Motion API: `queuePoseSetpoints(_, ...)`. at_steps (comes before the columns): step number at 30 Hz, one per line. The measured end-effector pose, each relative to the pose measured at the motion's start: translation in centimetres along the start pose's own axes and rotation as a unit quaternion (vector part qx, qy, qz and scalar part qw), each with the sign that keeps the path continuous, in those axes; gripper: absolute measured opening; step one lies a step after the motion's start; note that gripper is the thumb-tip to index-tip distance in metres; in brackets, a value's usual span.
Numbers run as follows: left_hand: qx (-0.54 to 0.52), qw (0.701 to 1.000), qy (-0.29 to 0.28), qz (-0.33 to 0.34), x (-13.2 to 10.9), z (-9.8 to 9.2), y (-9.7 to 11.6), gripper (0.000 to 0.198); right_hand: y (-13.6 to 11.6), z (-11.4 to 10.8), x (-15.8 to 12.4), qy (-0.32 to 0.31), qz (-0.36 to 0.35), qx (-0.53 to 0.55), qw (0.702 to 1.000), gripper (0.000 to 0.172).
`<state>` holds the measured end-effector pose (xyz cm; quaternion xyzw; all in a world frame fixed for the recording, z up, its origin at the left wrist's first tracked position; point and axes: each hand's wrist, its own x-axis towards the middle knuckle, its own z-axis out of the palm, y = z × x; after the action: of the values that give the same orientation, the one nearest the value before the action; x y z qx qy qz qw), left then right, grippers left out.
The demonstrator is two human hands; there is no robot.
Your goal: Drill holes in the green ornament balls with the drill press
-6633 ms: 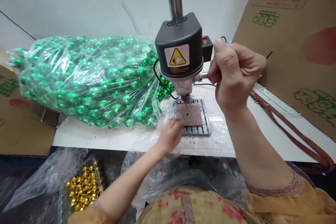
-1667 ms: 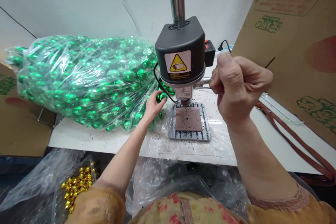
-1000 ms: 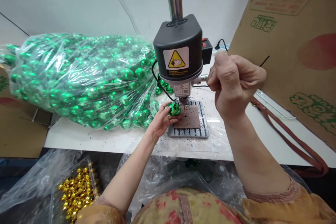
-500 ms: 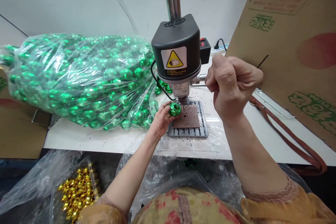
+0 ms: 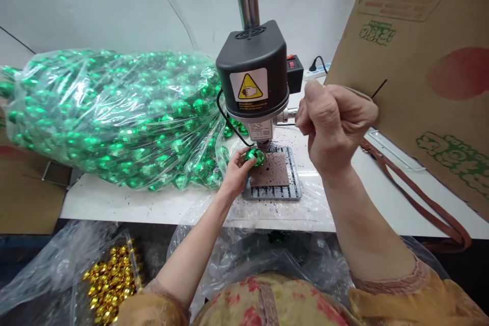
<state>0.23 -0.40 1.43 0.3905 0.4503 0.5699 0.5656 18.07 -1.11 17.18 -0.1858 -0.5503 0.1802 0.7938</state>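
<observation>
My left hand [image 5: 236, 175] is closed on a shiny green faceted ball [image 5: 254, 157], pinching it with thumb and fingers. The ball is just under the chuck [image 5: 263, 144] of a small black drill press [image 5: 252, 69], over the left back part of a brown board [image 5: 270, 170]. This board has a dark hole and lies on the slotted metal base [image 5: 294, 192]. My right hand [image 5: 332, 122] makes a fist beside the metal hub [image 5: 292, 112], closed on the drill press handle, which the fingers mostly hide.
A large clear bag of green balls [image 5: 126, 117] lies left of the drill press. A cardboard box [image 5: 412, 61] stands at right, near a brown strap [image 5: 412, 193]. Dark shavings scatter round the base. Gold balls [image 5: 112, 280] fill a clear container below the table at left.
My left fingers have shifted on the green ball, and the thumb now lies across its near side. The ball looks slightly turned. My right fist stays by the hub; the whole view has shifted slightly.
</observation>
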Motion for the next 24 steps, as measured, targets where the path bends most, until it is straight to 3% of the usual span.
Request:
queuePoseSetpoints(4,0.029,0.997,-0.051,0.054,0.3,-0.1,-0.6,0.054,0.1,-0.1,0.0,-0.002,0.000,0.005,1.000,0.046)
queuePoseSetpoints(8,0.049,0.993,-0.087,0.062,0.5,-0.4,-1.0,0.057,0.0,-0.1,0.0,-0.006,0.002,0.007,1.000,0.045)
queuePoseSetpoints(24,0.115,0.985,-0.102,0.082,0.1,-0.1,-1.5,0.055,-0.1,-0.2,-0.1,-0.009,-0.009,-0.005,1.000,0.044)
